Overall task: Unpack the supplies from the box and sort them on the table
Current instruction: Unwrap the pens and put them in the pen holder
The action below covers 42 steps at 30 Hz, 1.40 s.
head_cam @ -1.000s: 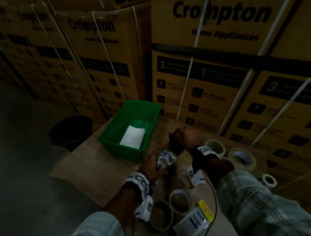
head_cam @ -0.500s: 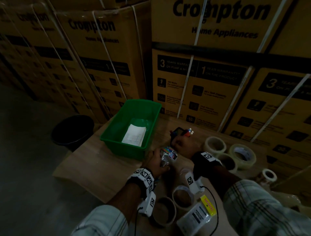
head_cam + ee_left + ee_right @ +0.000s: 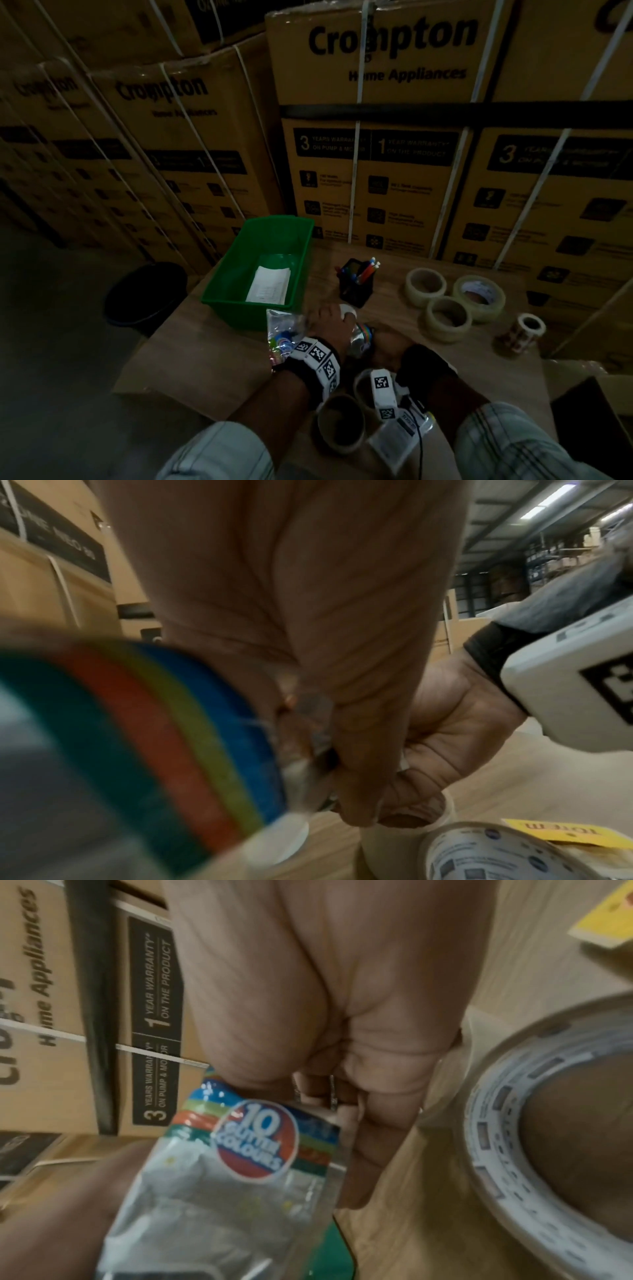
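Between my hands is a clear packet of glitter colours [image 3: 361,339] with a rainbow label [image 3: 240,1164], blurred in the left wrist view [image 3: 137,737]. My right hand [image 3: 383,346] pinches its top edge [image 3: 342,1110]. My left hand [image 3: 337,325] curls round its other side [image 3: 342,777]. A second clear packet [image 3: 282,332] lies by my left wrist, beside the green bin [image 3: 219,301]. One sheet of paper [image 3: 270,284] lies in the bin. A black pen holder [image 3: 356,287] with coloured pens stands on the table behind my hands.
Three tape rolls [image 3: 447,318] and a small patterned roll [image 3: 527,330] lie at the right. More rolls [image 3: 337,425] and a labelled white packet [image 3: 397,438] sit close to me. Stacked cartons [image 3: 376,171] wall the back. A black bucket [image 3: 147,294] stands on the floor at left.
My right hand has set the pen holder down on the table and come back to the glitter packet held by my left hand.
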Available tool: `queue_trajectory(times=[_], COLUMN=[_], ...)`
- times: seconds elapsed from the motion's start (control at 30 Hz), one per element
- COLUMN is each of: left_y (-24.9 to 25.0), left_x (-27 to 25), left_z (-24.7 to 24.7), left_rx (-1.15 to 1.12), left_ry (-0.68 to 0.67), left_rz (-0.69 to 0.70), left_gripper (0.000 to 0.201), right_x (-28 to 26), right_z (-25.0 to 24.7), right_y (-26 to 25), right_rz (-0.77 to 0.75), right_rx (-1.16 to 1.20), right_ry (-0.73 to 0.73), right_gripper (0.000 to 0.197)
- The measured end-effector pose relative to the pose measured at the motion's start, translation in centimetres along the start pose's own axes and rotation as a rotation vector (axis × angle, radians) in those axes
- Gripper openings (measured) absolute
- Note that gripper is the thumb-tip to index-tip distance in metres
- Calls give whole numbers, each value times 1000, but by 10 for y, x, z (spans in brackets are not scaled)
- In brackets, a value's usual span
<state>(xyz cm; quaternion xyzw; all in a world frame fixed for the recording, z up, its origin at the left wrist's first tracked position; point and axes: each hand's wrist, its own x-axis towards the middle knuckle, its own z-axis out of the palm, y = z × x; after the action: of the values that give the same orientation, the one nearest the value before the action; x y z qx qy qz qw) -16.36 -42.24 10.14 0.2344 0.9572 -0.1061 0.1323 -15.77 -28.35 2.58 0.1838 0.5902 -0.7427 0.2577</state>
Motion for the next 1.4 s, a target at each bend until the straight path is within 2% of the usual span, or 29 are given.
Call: queue_trajectory(times=[0.07,0.17,0.23,0.33,0.43,0.5,0.57,0.7,0.77,0.9,1.03,1.13,1.27,1.33,1.4], left_y=[0,-3,-7,-14,-25,-33,-40,-47,-49,-49,-46,-48,-55,-56,-56], left_x=[-4,-6,-5,-4,-3,-3,-2,7,13,11,17,22,25,25,26], left_z=[2,-1,-3,-3,7,17,28,59,77,77,77,76,73,72,70], left_rx=[13,41,31,-52,-221,-421,-634,-868,-930,-957,-987,-994,-983,-983,-959], left_ry=[5,-14,-12,12,63,75,87,102,95,79,90,103,96,90,94], left_rz=[17,47,72,54,10,-24,-47,-145,-167,-163,-162,-168,-157,-159,-158], left_gripper=[60,69,77,76,74,85,100,108,106,92,90,89,87,87,88], right_x=[-4,-9,-11,-16,-23,-27,-30,-28,-26,-22,-4,15,35,38,36], right_z=[2,2,2,2,5,5,5,3,2,-3,4,11,15,14,13], right_y=[-1,-1,-4,-15,-33,-50,-70,-98,-117,-157,-178,-179,-172,-164,-153], right_rz=[-5,-22,-35,-57,-144,-238,-284,-332,-396,-529,-555,-486,-348,-343,-394], right_rx=[2,-6,-52,-126,-282,-516,-722,-723,-774,-1057,-1132,-1215,-1351,-1280,-1267], right_ry=[7,35,29,94,108,119,82,39,139,501,575,586,446,445,515], right_gripper=[24,38,32,23,23,26,22,25,26,14,16,19,20,32,23])
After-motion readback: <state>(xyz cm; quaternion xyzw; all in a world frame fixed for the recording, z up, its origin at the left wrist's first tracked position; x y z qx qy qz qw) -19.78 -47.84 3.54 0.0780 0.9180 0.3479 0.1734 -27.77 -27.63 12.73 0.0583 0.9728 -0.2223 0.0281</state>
